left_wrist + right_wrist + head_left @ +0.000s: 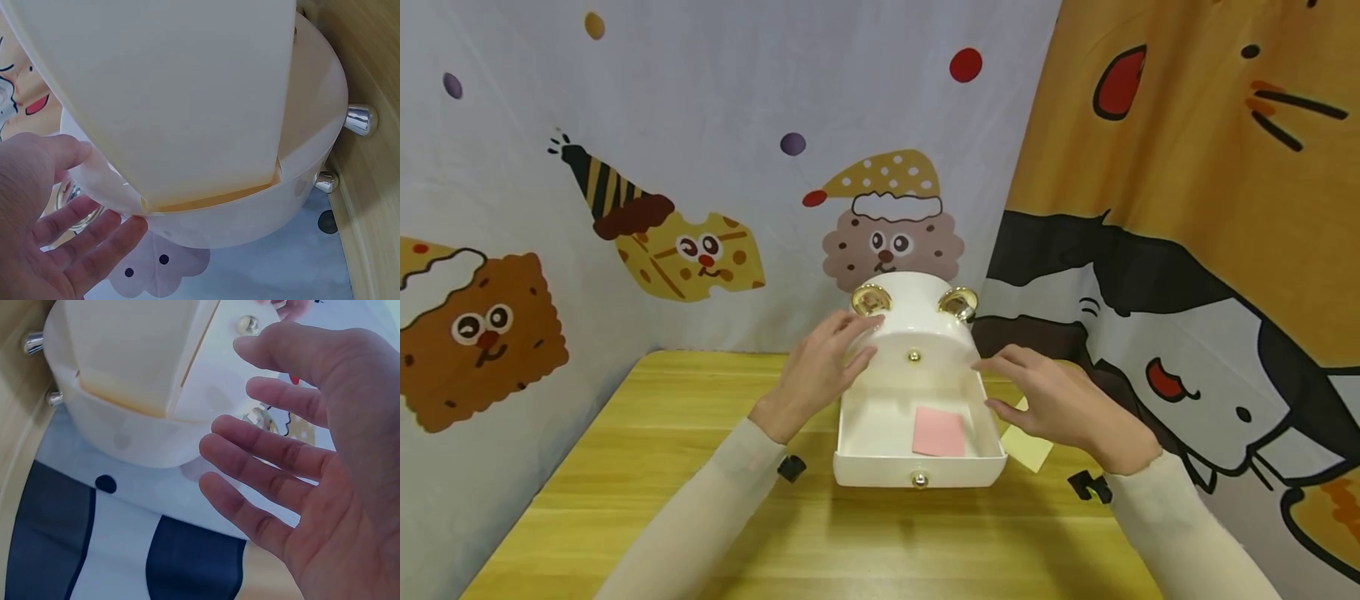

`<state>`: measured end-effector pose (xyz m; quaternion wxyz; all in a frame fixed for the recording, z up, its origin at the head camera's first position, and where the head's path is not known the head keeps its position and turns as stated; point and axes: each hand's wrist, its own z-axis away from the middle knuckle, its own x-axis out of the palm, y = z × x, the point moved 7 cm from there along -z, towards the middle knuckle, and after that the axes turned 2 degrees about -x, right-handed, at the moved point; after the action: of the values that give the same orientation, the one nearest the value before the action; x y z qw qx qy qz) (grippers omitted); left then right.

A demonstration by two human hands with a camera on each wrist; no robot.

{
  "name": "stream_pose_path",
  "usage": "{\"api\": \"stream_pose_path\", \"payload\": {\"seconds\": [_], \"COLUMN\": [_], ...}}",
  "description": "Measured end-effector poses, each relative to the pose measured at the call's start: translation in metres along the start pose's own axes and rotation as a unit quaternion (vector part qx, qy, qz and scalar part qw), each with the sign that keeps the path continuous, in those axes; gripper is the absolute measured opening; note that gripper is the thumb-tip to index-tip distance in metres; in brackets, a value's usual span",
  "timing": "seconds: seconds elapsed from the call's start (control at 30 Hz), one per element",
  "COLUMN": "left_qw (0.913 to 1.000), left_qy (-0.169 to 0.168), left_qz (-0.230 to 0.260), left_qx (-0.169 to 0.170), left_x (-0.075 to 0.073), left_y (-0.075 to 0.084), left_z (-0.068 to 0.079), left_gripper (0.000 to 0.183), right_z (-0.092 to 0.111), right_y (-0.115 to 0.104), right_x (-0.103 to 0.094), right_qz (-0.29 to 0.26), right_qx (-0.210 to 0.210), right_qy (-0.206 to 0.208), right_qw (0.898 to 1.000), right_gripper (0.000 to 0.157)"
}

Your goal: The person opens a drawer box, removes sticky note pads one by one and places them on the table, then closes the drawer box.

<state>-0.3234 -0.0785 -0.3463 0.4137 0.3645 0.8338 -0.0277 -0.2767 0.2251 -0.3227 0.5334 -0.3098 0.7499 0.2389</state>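
Note:
A white rounded box (913, 302) with two gold ears and gold knobs stands on the table. Its lower drawer (880, 472) is pulled far out toward me, and a pink square of paper (938, 432) lies inside. My left hand (816, 367) is at the box's left side; in the left wrist view its spread fingertips touch the white body (231, 231) beside the drawer opening. To the right of the drawer, my right hand (1060, 396) hovers with loosely bent, separated fingers, holding nothing. The right wrist view shows it apart from the box (144, 442).
A yellow square of paper (1030, 447) lies on the wooden table (700, 417), right of the drawer and partly under my right hand. Printed cloth (715, 125) hangs behind the table and along its right side.

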Motion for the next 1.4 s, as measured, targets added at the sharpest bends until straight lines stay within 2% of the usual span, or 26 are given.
{"api": "stream_pose_path", "payload": {"seconds": [0.53,0.93,1.1,1.4], "left_qw": [0.9996,0.9997,0.9998,0.9995], "left_qy": [0.013,0.014,0.003,0.02], "left_qz": [-0.016,-0.016,-0.016,-0.015], "left_qx": [0.019,0.015,0.007,0.018], "left_x": [0.0,-0.001,-0.001,-0.002], "left_y": [0.002,0.003,0.002,0.004], "left_z": [0.0,0.0,-0.001,0.001], "left_gripper": [0.045,0.045,0.045,0.047], "right_z": [-0.032,-0.049,-0.056,-0.065], "right_y": [-0.031,-0.044,-0.05,-0.063], "right_x": [-0.003,0.005,0.009,0.015], "right_qz": [-0.016,-0.02,-0.021,-0.011], "right_qx": [-0.042,-0.062,-0.068,-0.101], "right_qy": [-0.035,-0.086,-0.106,-0.115], "right_qw": [0.998,0.994,0.992,0.988], "right_gripper": [0.047,0.045,0.045,0.043]}}
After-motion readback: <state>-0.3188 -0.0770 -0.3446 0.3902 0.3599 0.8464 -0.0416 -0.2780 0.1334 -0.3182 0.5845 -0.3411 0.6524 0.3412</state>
